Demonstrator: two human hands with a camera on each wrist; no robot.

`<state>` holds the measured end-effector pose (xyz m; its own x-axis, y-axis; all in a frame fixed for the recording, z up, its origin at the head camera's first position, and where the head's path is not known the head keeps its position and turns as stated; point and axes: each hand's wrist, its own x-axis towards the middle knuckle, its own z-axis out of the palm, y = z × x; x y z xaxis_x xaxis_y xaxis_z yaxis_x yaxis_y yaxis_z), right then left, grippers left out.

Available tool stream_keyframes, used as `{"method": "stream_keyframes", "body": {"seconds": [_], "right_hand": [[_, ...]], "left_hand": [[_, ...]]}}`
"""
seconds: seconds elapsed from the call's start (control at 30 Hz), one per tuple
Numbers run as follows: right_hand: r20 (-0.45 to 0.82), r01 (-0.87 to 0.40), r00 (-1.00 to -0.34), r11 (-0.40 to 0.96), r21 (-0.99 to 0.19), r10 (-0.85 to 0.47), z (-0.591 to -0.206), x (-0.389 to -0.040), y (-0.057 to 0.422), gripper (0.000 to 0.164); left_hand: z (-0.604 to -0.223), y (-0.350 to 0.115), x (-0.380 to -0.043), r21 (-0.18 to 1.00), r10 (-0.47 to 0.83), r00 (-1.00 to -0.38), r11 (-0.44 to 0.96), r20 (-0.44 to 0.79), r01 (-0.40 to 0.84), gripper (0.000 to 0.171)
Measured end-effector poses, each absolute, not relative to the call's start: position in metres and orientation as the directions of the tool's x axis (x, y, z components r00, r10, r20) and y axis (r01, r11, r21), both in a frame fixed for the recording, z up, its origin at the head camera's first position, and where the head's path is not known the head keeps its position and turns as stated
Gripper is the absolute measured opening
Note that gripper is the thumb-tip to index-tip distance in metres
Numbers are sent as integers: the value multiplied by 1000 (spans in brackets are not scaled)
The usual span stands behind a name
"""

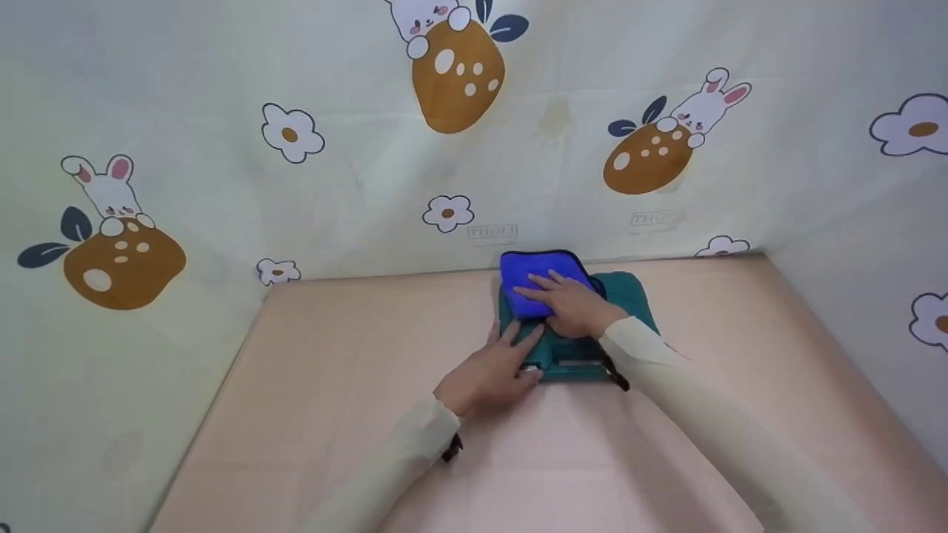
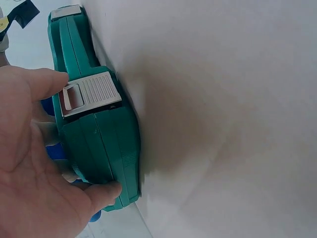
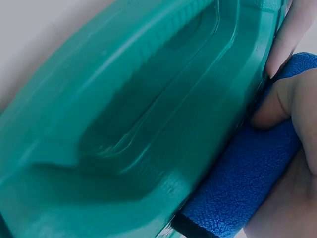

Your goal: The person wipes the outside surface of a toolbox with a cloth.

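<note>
We judge wiping underway, end unclear: right grip (image 1: 578, 303) spread on cloth (image 1: 544, 263), eleven o'clock on case (image 2: 114, 144); left grip (image 1: 495, 370) spread, steadying.

1. The left arm (image 1: 385, 474) and right arm (image 1: 726, 418) reach forward, slanting inward.
2. The left hand (image 1: 492, 376) has its fingers spread.
3. The right hand (image 1: 578, 307), a bit farther out, spreads its fingers too.

Pale backdrop (image 1: 355, 59) stands behind and at both sides, printed with rabbits (image 1: 111, 198), brown spotted fruits (image 1: 455, 109), dark leaves (image 1: 42, 255), flowers (image 1: 448, 213), faint boxed lettering (image 1: 492, 231). Pinkish-beige tabletop (image 1: 355, 355) meets it.
</note>
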<state>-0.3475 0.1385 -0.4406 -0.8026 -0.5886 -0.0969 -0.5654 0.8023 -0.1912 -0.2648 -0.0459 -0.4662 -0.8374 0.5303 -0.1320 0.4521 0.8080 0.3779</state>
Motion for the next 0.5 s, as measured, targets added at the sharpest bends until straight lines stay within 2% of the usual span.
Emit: {"method": "stream_keyframes", "body": {"seconds": [0.5], "right_hand": [[-77, -537, -826, 821, -193, -558, -442, -351, 175, 66]], "left_hand": [[-468, -45, -264, 357, 549, -832, 795, -79, 491, 68]]}}
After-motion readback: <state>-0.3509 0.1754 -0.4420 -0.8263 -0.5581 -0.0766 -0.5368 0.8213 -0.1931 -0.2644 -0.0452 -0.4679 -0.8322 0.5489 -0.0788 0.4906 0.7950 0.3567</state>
